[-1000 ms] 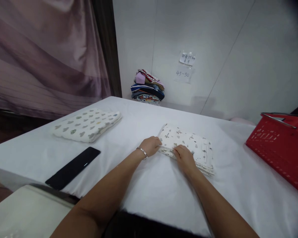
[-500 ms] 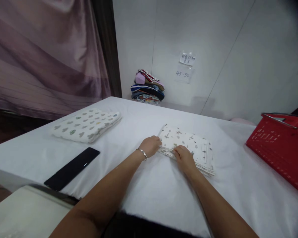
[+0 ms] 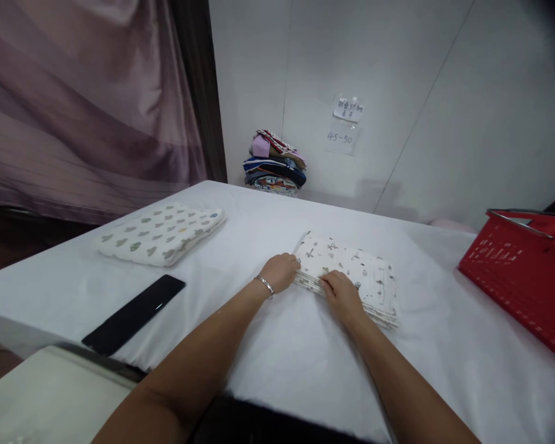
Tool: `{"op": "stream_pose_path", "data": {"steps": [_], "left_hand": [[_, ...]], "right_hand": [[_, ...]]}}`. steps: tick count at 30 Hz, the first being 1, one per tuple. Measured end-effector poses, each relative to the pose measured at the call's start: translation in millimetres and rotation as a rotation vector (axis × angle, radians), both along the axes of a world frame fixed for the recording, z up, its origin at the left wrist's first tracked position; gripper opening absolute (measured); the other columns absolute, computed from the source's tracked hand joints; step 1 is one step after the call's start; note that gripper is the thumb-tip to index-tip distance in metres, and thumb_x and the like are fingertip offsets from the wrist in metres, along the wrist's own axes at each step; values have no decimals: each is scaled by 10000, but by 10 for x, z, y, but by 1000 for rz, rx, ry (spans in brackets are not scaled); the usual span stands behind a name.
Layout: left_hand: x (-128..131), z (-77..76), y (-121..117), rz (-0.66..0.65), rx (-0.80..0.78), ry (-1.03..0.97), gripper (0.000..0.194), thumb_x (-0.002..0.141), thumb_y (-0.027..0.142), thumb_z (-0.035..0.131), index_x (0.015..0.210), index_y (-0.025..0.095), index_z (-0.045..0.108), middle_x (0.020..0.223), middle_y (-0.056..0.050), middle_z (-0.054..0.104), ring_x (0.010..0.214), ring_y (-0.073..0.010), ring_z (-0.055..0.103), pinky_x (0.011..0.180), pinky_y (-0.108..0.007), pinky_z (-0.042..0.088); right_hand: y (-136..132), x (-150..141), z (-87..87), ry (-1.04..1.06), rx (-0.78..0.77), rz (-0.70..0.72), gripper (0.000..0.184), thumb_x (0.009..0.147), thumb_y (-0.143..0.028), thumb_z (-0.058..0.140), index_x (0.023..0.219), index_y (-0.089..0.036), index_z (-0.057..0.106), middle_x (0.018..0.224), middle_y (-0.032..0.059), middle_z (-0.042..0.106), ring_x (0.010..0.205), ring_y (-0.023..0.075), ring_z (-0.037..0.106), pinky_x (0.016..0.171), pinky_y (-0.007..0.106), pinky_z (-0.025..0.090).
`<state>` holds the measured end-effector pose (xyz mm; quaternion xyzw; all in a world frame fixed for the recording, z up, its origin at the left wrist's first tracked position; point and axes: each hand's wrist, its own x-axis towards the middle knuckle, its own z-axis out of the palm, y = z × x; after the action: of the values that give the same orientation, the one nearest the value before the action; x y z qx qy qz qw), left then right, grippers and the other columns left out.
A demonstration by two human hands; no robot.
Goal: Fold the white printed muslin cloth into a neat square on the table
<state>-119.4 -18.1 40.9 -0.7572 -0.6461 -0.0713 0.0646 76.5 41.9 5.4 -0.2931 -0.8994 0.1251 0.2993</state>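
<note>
Left hand [image 3: 280,272], right hand [image 3: 344,297]: fingers pinching near edge of folded printed cloth [image 3: 346,260]; best pinched lightly, layers aligned.

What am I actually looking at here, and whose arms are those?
There is no robot: you see a person's own bare arms, through a camera worn on the head that looks forward and down. All the pictures come from that one camera.

The left hand, with a bracelet at the wrist, grips the near left corner of a folded patterned cloth. The right hand pinches its near edge.

On the white-covered table there is also another folded cloth, a flat black object, perhaps a phone or case, and a red basket at the right. Behind, by the wall, is a stack of folded fabrics.
</note>
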Motion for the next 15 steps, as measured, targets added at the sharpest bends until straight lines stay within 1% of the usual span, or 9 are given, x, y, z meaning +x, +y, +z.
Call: {"op": "stream_pose_path", "data": {"steps": [5,9,15], "left_hand": [[-38,-10,3,-22,-9,-54,166,780,148,447,852,199,587,885,-33,593,853,-176,520,725,-288,418],[-57,-46,8,-31,-3,-117,172,770,150,454,863,212,585,903,-26,587,868,-171,517,716,-277,426],[-78,-105,18,-3,27,-224,168,749,154,460,844,223,579,916,-12,577,896,-164,509,725,-266,431]], "right_hand": [[-52,-16,18,-14,54,-23,172,850,-322,460,896,-210,582,872,49,586,849,191,505,745,312,372],[-78,-52,29,-43,76,-72,153,842,-304,471,883,-210,584,867,44,585,844,190,498,745,310,359],[-105,-125,35,-69,102,-91,166,845,-294,458,888,-200,587,862,56,579,837,195,488,733,307,336]]}}
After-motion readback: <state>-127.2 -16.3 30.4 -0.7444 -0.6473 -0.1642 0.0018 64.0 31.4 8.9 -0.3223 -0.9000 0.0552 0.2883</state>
